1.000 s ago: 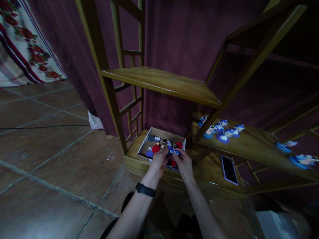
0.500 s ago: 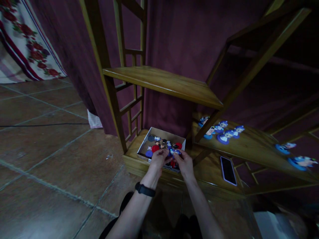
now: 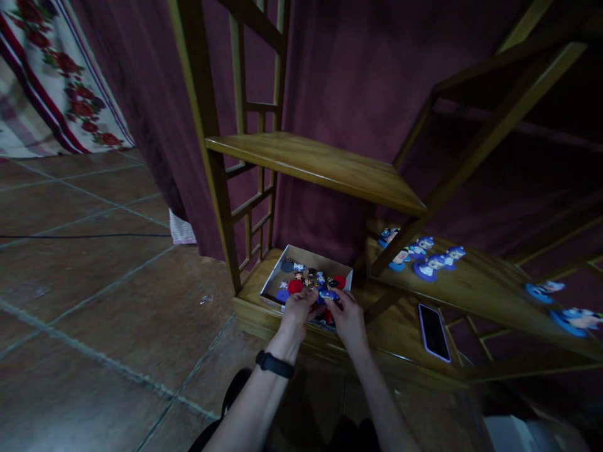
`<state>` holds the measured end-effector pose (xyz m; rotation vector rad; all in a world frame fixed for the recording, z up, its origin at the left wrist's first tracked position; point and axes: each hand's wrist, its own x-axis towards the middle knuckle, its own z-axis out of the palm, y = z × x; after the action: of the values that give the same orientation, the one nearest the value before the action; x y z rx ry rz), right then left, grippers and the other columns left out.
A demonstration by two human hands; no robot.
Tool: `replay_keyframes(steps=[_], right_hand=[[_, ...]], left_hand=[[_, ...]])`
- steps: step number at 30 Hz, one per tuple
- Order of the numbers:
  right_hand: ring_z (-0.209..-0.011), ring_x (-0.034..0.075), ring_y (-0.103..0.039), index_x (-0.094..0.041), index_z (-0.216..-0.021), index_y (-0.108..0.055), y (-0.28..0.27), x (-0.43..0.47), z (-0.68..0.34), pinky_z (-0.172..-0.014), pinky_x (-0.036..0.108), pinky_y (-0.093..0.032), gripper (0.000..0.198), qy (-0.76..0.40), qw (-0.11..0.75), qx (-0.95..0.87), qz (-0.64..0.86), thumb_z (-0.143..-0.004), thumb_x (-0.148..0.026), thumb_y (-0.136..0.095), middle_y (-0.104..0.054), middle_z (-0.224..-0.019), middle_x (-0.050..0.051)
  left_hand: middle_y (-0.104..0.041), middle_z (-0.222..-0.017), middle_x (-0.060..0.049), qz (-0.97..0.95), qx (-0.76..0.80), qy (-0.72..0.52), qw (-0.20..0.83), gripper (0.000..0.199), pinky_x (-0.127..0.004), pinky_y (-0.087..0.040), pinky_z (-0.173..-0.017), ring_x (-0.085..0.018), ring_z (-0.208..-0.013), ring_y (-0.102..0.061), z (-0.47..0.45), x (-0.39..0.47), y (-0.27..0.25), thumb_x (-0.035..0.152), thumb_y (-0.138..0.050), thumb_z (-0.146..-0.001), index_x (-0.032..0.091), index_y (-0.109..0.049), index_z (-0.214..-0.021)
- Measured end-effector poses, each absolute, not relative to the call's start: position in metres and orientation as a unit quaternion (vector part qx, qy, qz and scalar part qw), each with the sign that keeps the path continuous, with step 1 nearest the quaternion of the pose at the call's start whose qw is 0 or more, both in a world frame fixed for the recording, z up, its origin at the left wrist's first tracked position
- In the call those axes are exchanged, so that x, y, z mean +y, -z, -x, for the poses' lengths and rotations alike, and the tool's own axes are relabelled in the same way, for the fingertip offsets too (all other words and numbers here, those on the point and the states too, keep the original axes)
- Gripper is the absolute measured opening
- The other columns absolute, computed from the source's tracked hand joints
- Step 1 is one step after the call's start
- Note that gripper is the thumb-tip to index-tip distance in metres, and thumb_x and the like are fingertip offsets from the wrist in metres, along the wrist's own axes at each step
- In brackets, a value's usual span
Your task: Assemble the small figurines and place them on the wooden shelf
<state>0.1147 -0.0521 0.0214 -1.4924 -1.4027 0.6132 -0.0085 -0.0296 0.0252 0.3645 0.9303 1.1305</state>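
Both my hands are over the front of a shallow cardboard box [image 3: 269,287] on the low wooden shelf. Between them is a small blue figurine [image 3: 328,294]. My left hand [image 3: 300,309], with a dark band on its wrist, has its fingers closed at the figurine's left side. From the right, my right hand [image 3: 347,311] pinches the same figurine with thumb and fingers. Several small figurines with round bases lie in the box, among them a red piece [image 3: 294,287] and a purple base [image 3: 282,295]. My fingers hide part of the held figurine.
On the raised shelf to the right stand several blue-and-white figurines [image 3: 429,266], with more [image 3: 575,319] at its far end. A phone [image 3: 434,333] lies on the lower shelf. A wooden shelf board [image 3: 315,162] overhangs the box, beside slanted posts. A dark curtain hangs behind.
The whole view has shifted slightly, so the shelf and figurines sit a little lower and further right. Both hands stay on the blue figurine, which appears turned a little.
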Motion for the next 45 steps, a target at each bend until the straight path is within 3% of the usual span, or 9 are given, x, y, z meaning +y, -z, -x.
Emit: replay_keyframes(steps=[12,22,28,37,45], right_hand=[[-0.079,0.019,-0.058,-0.024,-0.094,-0.065,-0.019,-0.051,-0.122,-0.072,0.029,-0.045,0.022,-0.26,0.406,-0.641,0.598,-0.074,-0.027,-0.058,-0.063,-0.091,0.004],[-0.09,0.02,-0.057,-0.022,-0.1,-0.062,-0.018,-0.049,-0.12,-0.081,0.032,-0.042,0.023,-0.215,0.348,-0.698,0.588,-0.079,-0.024,-0.053,-0.062,-0.095,0.006],[-0.092,0.019,-0.057,-0.024,-0.101,-0.062,-0.024,-0.049,-0.124,-0.084,0.031,-0.042,0.025,-0.246,0.393,-0.694,0.551,-0.078,-0.025,-0.054,-0.061,-0.099,0.004],[-0.08,0.016,-0.06,-0.022,-0.102,-0.061,-0.011,-0.04,-0.124,-0.076,0.03,-0.047,0.029,-0.343,0.463,-0.619,0.533,-0.074,-0.025,-0.057,-0.064,-0.096,0.004],[-0.078,0.017,-0.061,-0.022,-0.097,-0.064,0.004,-0.028,-0.124,-0.073,0.03,-0.048,0.027,-0.398,0.473,-0.588,0.522,-0.072,-0.028,-0.058,-0.065,-0.092,0.003]], left_hand=[[-0.062,-0.059,-0.004,-0.171,0.462,-0.507,0.707,0.015,-0.033,-0.054,-0.063,-0.013,-0.056,-0.06,0.011,-0.038,-0.021,0.015,-0.072,-0.06,0.012,-0.058,-0.063],[-0.064,-0.059,-0.004,-0.149,0.482,-0.505,0.7,0.011,-0.03,-0.053,-0.065,-0.013,-0.057,-0.061,0.008,-0.039,-0.012,0.016,-0.069,-0.063,0.012,-0.058,-0.065],[-0.065,-0.061,-0.005,-0.177,0.47,-0.489,0.713,0.019,-0.03,-0.053,-0.066,-0.013,-0.055,-0.061,0.012,-0.037,-0.016,0.021,-0.073,-0.06,0.011,-0.06,-0.07],[-0.064,-0.06,-0.006,-0.077,0.428,-0.454,0.778,0.004,-0.025,-0.054,-0.062,-0.012,-0.055,-0.063,0.008,-0.029,-0.012,0.012,-0.053,-0.078,0.01,-0.057,-0.078],[-0.064,-0.061,-0.005,-0.148,0.431,-0.486,0.745,0.009,-0.026,-0.054,-0.058,-0.011,-0.05,-0.061,0.009,-0.028,-0.012,0.012,-0.053,-0.078,0.011,-0.057,-0.086]])
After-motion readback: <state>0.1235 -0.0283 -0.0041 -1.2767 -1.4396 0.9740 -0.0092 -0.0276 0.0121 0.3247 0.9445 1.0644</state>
